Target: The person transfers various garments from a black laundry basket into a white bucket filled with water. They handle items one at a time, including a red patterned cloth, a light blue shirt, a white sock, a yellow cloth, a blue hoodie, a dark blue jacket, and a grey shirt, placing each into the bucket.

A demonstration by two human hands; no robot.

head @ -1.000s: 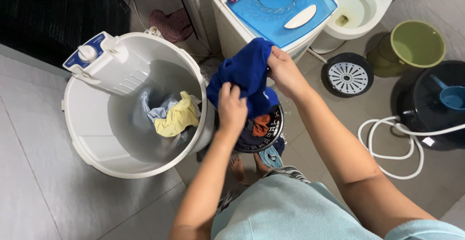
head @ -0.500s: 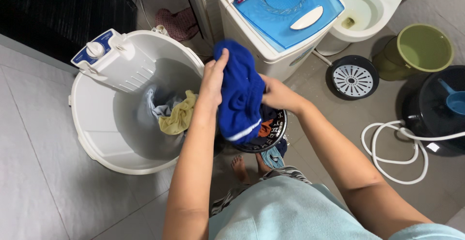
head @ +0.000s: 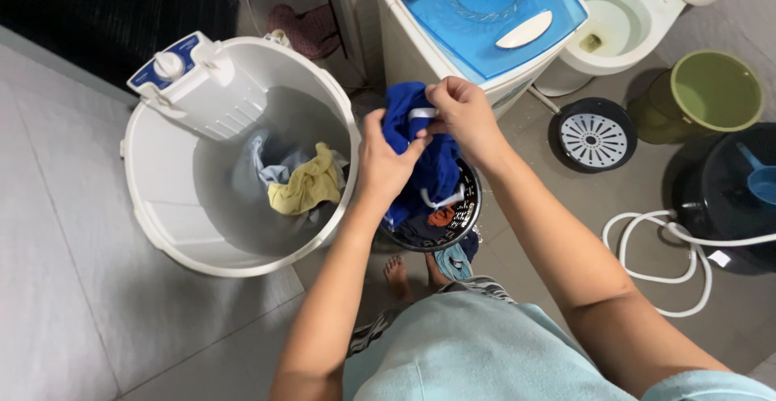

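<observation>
Left hand (head: 381, 162): grip pinching the dark blue cloth garment (head: 420, 154) at its lower left fold.
Right hand (head: 461, 114): grip pressed onto the garment's white-trimmed top edge.
Garment: held up above the black perforated plastic basket (head: 462, 217), just beside the round white plastic washing tub (head: 162, 223).
Tub contents: yellow crumpled cloth (head: 305, 187).

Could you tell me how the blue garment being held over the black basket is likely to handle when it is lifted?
Probably floppy: the blue garment bunches and folds between the left hand and right hand, its lower part hanging toward the black basket. Likely light, since fingers alone pinch it up, though any dampness cannot be judged. It should not slip easily.
</observation>
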